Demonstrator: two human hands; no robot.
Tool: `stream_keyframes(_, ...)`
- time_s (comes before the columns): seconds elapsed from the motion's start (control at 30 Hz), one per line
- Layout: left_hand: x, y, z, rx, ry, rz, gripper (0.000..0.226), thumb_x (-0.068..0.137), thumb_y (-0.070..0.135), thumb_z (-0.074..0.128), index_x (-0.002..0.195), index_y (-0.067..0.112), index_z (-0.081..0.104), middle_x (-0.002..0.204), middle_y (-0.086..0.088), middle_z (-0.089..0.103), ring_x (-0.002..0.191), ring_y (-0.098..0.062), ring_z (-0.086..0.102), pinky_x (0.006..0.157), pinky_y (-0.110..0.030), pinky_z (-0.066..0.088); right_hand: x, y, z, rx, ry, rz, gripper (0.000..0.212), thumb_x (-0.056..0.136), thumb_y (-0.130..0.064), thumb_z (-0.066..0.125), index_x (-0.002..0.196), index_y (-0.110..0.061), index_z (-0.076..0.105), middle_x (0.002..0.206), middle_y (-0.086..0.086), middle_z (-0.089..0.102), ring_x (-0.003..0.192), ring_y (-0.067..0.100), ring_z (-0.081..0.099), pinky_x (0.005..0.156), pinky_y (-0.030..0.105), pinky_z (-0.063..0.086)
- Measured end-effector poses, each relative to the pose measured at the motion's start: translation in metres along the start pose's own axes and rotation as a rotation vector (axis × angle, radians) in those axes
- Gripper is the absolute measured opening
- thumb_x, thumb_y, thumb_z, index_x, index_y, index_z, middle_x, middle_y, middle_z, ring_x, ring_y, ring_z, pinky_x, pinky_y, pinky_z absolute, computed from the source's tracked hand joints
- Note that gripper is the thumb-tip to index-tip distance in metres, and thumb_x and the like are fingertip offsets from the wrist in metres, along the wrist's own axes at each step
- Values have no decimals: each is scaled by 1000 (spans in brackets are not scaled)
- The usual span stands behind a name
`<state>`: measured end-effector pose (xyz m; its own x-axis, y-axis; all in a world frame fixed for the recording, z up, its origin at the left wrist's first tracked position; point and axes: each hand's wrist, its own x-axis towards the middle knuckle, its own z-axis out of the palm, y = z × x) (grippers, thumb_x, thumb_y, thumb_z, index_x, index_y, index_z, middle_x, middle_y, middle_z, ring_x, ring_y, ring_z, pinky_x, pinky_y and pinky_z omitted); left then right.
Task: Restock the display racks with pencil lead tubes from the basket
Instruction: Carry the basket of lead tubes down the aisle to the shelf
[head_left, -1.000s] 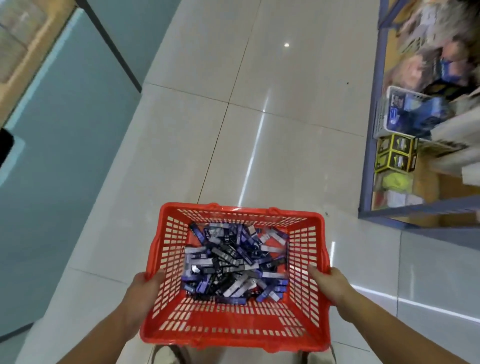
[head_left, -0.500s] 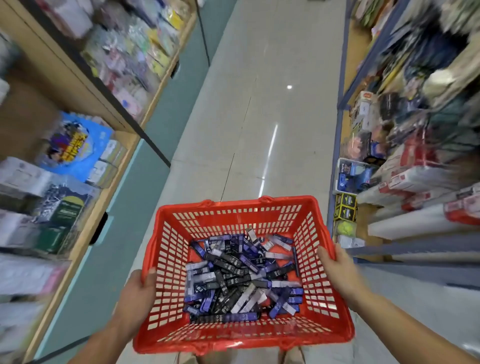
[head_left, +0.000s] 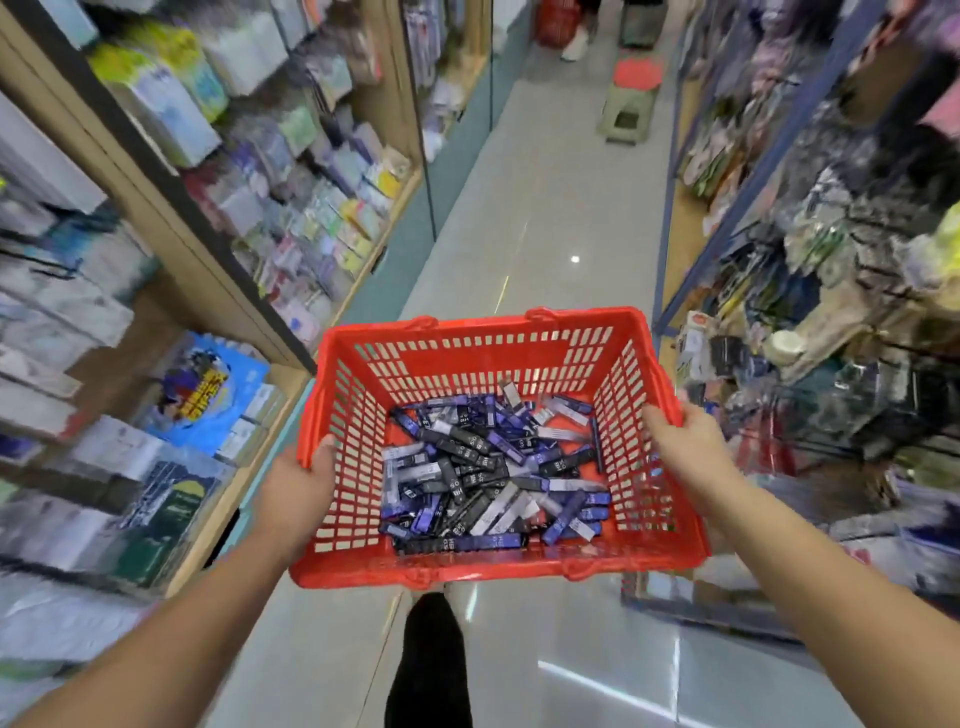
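Carrying step: left hand (head_left: 304, 483) and right hand (head_left: 685, 447) grip the side rims of the red slotted plastic basket (head_left: 467, 335) holding black-and-purple pencil lead tubes (head_left: 483, 467); next, probably, locating the matching display rack.

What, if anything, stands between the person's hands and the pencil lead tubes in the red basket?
Nothing visible does. The pencil lead tubes lie uncovered in the open-topped basket. The left hand and right hand each grip a side rim, so one must let go first.
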<state>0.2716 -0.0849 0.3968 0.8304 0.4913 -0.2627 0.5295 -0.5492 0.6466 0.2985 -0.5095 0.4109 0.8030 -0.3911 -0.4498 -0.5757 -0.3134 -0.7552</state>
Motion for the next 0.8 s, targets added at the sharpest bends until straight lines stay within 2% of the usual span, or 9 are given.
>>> stream_keyframes(0.1, 55, 24, 7, -54, -3, 56, 54, 99, 61, 51, 108, 11, 69, 85, -10, 74, 79, -34, 71, 73, -39, 53, 32, -24, 15, 39, 58, 7, 30, 103, -32, 57, 117, -7, 63, 87, 5, 73, 68, 15, 72, 53, 23, 49)
stream_keyframes(0.17, 95, 57, 12, -32, -37, 81, 57, 97, 67, 49, 101, 14, 69, 74, -4, 74, 67, -26, 72, 65, -36, 55, 56, -52, 20, 89, 77, 29, 30, 102, -33, 59, 116, -6, 63, 86, 7, 75, 67, 18, 74, 56, 26, 51)
stream_keyframes(0.23, 137, 82, 15, -11, -53, 113, 49, 101, 57, 52, 99, 11, 69, 65, 0, 68, 58, -19, 67, 58, -30, 49, 86, -78, 22, 99, 71, 63, 28, 102, -32, 60, 110, -6, 66, 82, 8, 77, 65, 20, 75, 58, 29, 54)
stream_keyframes(0.3, 171, 118, 19, 37, -72, 121, 50, 102, 53, 52, 96, 6, 70, 66, -3, 66, 67, -30, 70, 61, -33, 49, 114, -102, 19, 105, 100, 82, 29, 101, -33, 61, 106, -5, 67, 81, 8, 77, 66, 22, 75, 62, 32, 57)
stream_keyframes(0.4, 224, 161, 44, 44, -70, 127, 63, 98, 67, 47, 106, 8, 69, 80, -12, 73, 79, -37, 72, 76, -42, 58, 161, -134, 12, 131, 127, 77, 26, 101, -33, 61, 106, -8, 67, 84, 5, 74, 73, 23, 73, 64, 31, 56)
stream_keyframes(0.53, 278, 232, 94, 66, -83, 142, 46, 104, 48, 51, 103, 5, 67, 69, -1, 61, 65, -26, 59, 65, -32, 43, 243, -152, -7, 169, 144, 71, 25, 101, -33, 62, 112, -12, 67, 88, 5, 76, 80, 26, 74, 81, 43, 60)
stream_keyframes(0.67, 321, 299, 151, 78, -76, 163, 51, 105, 50, 48, 106, 2, 67, 79, -14, 67, 78, -35, 67, 72, -38, 49, 341, -173, -38, 170, 169, 90, 29, 98, -40, 63, 101, -12, 70, 83, 6, 77, 77, 26, 74, 83, 44, 61)
stream_keyframes(0.73, 335, 336, 177, 97, -47, 160, 55, 106, 49, 48, 117, -2, 65, 101, -29, 72, 96, -45, 69, 84, -46, 54, 385, -196, -59, 153, 180, 80, 32, 98, -44, 62, 98, -13, 67, 87, 8, 75, 79, 26, 72, 80, 40, 59)
stream_keyframes(0.8, 344, 377, 193, 96, -42, 144, 53, 106, 44, 50, 121, -6, 62, 112, -33, 69, 106, -49, 66, 88, -46, 51, 423, -217, -76, 112, 186, 42, 29, 99, -43, 60, 88, -17, 62, 94, 12, 73, 85, 29, 69, 84, 43, 57)
